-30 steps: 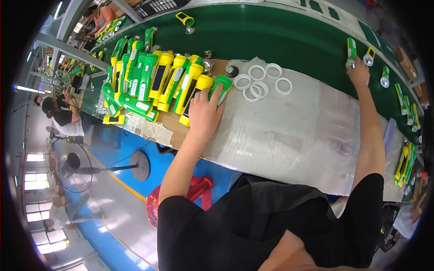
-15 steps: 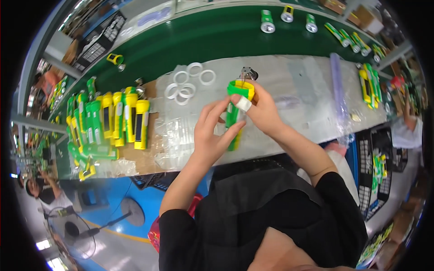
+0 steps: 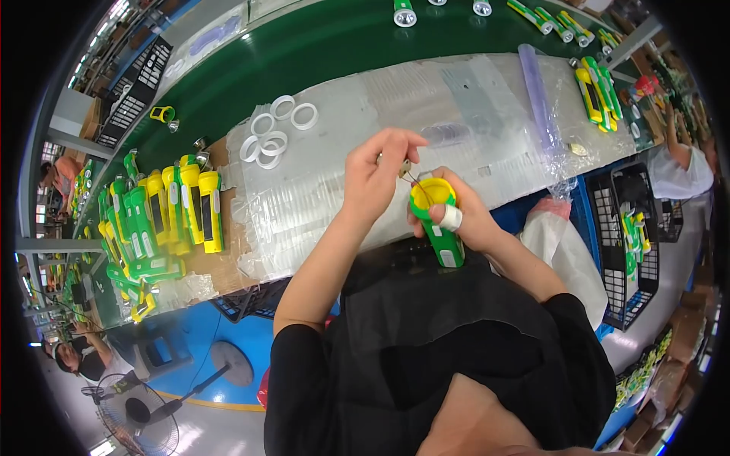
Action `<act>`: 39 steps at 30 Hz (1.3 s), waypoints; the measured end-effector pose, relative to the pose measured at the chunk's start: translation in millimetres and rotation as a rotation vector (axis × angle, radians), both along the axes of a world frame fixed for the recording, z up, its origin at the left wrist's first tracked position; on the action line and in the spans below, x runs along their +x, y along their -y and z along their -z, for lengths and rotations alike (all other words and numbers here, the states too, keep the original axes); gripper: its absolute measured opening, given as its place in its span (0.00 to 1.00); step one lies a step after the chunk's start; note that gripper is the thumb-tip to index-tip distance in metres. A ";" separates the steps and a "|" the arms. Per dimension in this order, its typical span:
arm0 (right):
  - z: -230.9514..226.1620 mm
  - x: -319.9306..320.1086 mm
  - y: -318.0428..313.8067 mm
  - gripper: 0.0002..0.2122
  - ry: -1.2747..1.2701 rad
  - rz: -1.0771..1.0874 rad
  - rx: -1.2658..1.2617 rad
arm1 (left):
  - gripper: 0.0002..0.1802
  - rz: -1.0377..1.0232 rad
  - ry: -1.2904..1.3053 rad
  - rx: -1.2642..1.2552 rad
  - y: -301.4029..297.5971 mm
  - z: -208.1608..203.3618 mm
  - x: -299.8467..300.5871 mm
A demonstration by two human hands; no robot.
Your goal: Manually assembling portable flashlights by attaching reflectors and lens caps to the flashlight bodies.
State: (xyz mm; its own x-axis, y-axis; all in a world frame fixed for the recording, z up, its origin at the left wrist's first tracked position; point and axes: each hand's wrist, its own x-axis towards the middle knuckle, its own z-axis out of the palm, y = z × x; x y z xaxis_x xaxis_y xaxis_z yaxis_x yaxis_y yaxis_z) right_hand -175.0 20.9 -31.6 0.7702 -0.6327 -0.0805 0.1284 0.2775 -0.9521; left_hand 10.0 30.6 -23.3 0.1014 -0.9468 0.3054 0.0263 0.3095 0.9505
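My right hand grips a green torch body with a round yellow head, held upright over the bench edge, head facing up. A white band wraps one finger of that hand. My left hand pinches a small metal part with thin wires just above the yellow head. Both hands are close together, in front of my black-clad chest.
White rings lie on the plastic-covered bench. A row of yellow and green torches sits at the left. More torches lie at the right, a green conveyor belt runs behind. A black crate stands right. Other people work at the left edge.
My left hand left the pile of torches at the left, my right came back from the belt. Both met over one torch, which is now turned head-up with my left hand at its opening.
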 end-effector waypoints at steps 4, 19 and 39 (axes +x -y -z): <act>0.3 7.4 -0.9 0.20 0.043 0.146 -0.139 | 0.10 0.049 0.461 -0.424 -4.1 -8.8 -5.9; 15.4 0.8 2.3 0.17 0.085 0.343 0.135 | 0.24 0.069 0.438 -0.323 7.9 13.9 -33.6; 0.3 -14.4 20.1 0.29 0.056 0.304 0.057 | 0.23 -0.003 0.460 -0.130 31.6 11.4 -2.2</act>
State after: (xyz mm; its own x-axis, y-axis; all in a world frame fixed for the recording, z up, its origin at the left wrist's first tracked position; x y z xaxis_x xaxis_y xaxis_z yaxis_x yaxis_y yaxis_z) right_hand -189.4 0.8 -31.9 0.5508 -0.8303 -0.0847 0.2656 0.2707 -0.9253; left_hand 7.8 -1.0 -34.7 -0.0695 -0.8977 0.4351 -0.3888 0.4261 0.8169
